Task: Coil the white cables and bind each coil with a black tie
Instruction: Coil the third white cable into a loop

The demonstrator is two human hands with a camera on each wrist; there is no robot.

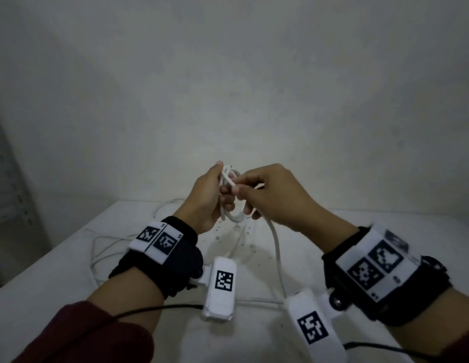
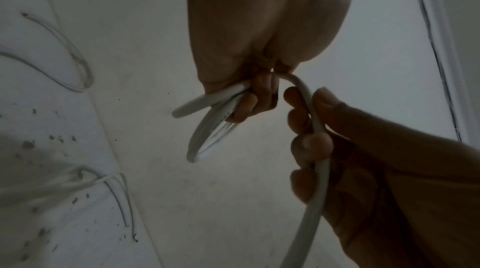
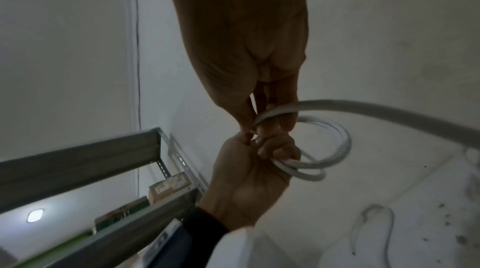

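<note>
Just above centre of the head view, both hands meet over the white table [image 1: 70, 271]. The left hand [image 1: 204, 197] has its fingers curled round a small coil [image 1: 232, 216] of the white cable [image 1: 276, 247], a few loops bunched against the palm. The right hand [image 1: 275, 197] pinches the same cable between thumb and fingertips right beside the coil, and the free length drops from it toward the lower middle of the frame, onto the table.

The cable looks light and smooth, round in section, pliant enough to bend into tight loops yet springy; the loops fan apart at their lower end in the left wrist view, so I judge they would spring open if the grip slackened. Best hold seems to be where the loops cross, squeezed together, with the feeding hand sliding along the free length rather than gripping hard.

Thinner white cables [image 1: 107, 247] lie loose at the left of the table. No black tie is visible in any view.
</note>
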